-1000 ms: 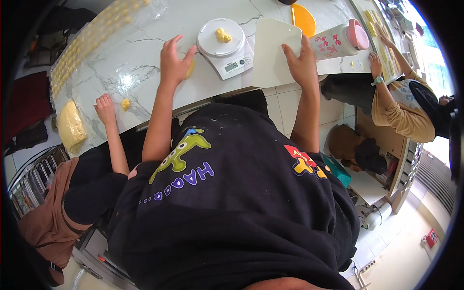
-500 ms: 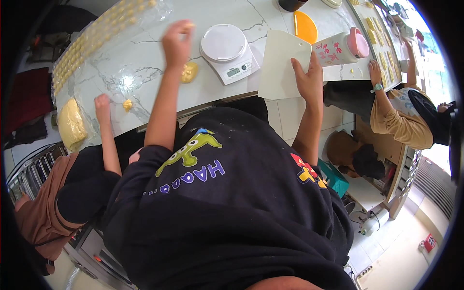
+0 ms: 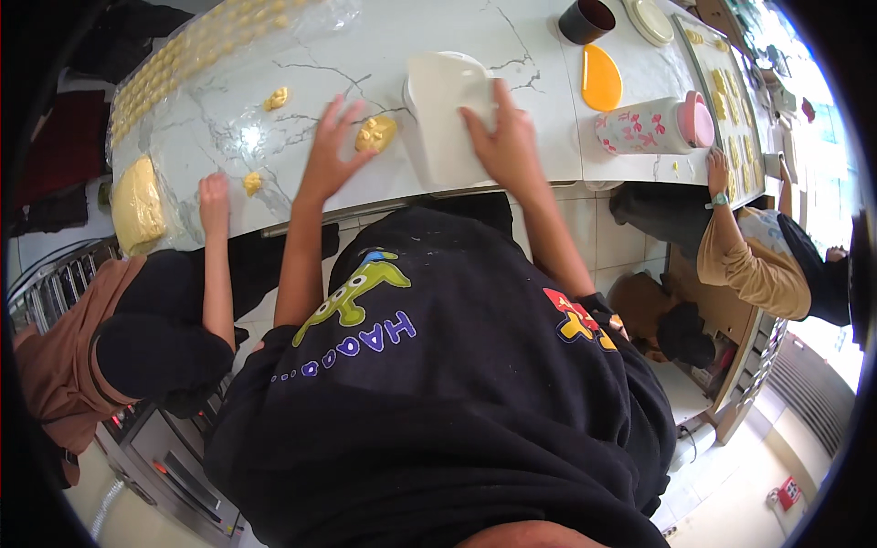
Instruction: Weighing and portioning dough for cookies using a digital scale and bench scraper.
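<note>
Dough (image 3: 374,133) lies between the spread left hand (image 3: 329,163), just beside its thumb, and the right hand (image 3: 510,151), which pinches the scraper (image 3: 445,128) between thumb and fingers.

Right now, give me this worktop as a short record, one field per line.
Left hand: open, beside the dough lump; contact unclear
Right hand: gripping a flat white board
Mostly hidden by the board: round white platter
Left of the left hand: two small dough pieces, plastic-covered dough block
Right of the board: orange scraper, pink-lidded bottle, dark cup
</note>
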`<state>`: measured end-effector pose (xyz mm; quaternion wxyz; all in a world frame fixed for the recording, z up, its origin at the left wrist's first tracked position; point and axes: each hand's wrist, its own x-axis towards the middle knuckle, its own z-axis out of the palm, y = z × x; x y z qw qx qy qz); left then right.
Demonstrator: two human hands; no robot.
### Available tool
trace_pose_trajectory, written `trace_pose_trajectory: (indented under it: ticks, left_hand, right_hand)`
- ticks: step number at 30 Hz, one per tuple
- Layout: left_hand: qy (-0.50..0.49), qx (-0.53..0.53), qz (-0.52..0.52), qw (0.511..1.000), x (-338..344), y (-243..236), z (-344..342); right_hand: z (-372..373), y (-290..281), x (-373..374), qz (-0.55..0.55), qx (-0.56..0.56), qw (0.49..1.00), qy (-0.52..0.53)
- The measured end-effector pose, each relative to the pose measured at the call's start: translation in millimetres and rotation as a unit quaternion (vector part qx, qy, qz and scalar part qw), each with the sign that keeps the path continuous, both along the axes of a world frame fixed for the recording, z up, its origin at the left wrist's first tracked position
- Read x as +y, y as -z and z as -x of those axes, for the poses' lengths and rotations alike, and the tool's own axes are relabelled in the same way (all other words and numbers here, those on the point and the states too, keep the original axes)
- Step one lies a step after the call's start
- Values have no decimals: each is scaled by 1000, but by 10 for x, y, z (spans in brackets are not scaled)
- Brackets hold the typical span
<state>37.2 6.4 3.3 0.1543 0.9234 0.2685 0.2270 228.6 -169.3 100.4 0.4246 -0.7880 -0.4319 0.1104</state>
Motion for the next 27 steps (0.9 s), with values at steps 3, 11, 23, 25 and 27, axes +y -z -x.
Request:
trace_pose_trajectory:
  ticks: [3, 11, 23, 25, 27]
  left_hand:
    - [76, -55, 151, 984, -162, 181, 4]
    - [-20, -141, 117, 983, -290, 304, 198]
    - [-141, -244, 356, 891, -257, 272, 324]
    - [-133, -322, 429, 833, -178, 153, 243]
    - [-112, -402, 529, 739, -76, 24, 165]
  right_hand:
    - [292, 213, 303, 31, -13, 996, -84]
    - [769, 396, 596, 126, -63, 976, -165]
    - [893, 382, 1150, 187, -112, 952, -213]
    - [634, 469, 1109, 180, -14, 967, -180]
    - [413, 481, 892, 96, 37, 984, -143]
